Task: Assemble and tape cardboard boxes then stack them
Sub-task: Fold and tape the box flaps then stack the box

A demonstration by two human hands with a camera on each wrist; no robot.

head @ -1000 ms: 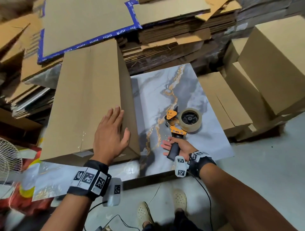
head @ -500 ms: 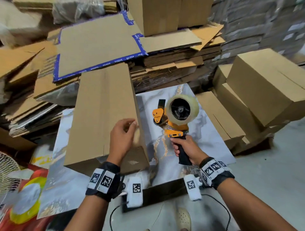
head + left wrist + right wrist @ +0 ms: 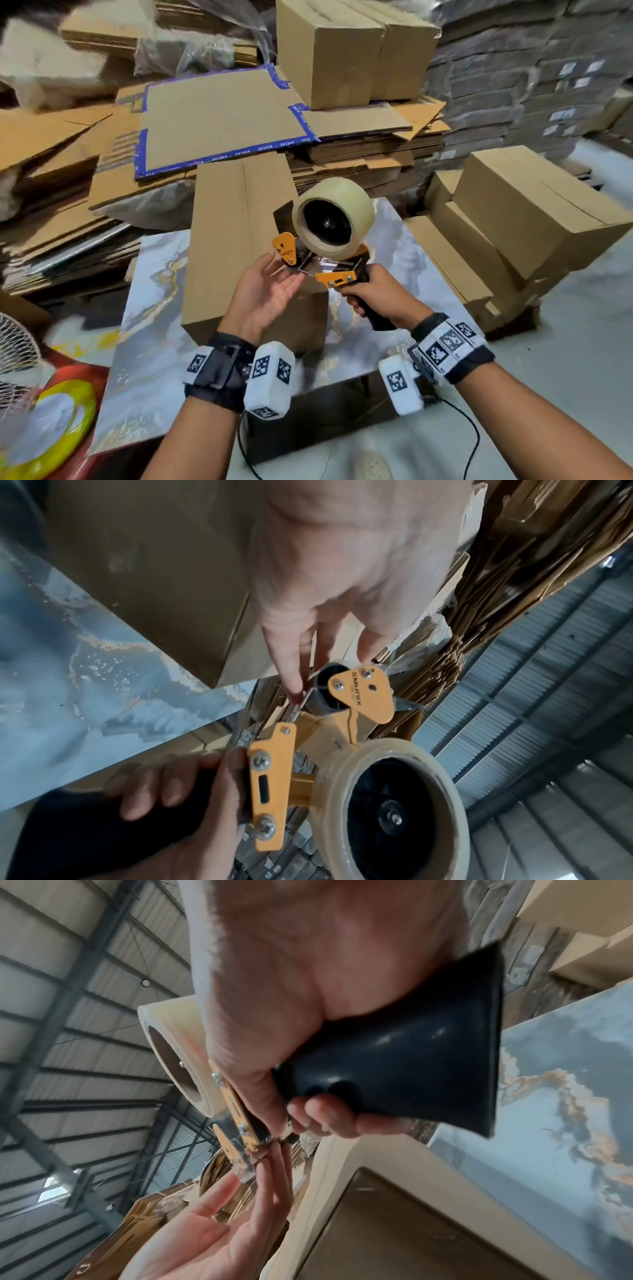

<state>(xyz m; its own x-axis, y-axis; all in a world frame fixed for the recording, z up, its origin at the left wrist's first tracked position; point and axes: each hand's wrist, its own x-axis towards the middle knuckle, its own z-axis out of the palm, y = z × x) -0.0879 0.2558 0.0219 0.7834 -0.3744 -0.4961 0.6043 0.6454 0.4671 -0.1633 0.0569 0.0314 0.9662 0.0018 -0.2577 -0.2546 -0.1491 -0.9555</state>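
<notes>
The fingers [image 3: 291, 669] of the left hand [image 3: 263, 298] are stretched out nearly straight, palm up, their tips touching the metal front edge of the tape dispenser [image 3: 325, 246] (whether they pinch a loose end of tape cannot be told). The right hand [image 3: 373, 294] is curled tight around the dispenser's black handle [image 3: 411, 1064], holding it up in the air with the clear tape roll [image 3: 334, 219] on top. Behind and below both hands, the closed cardboard box [image 3: 236, 240] lies on a marble-patterned board [image 3: 154, 308], with stacked finished boxes [image 3: 534, 212] to the right.
</notes>
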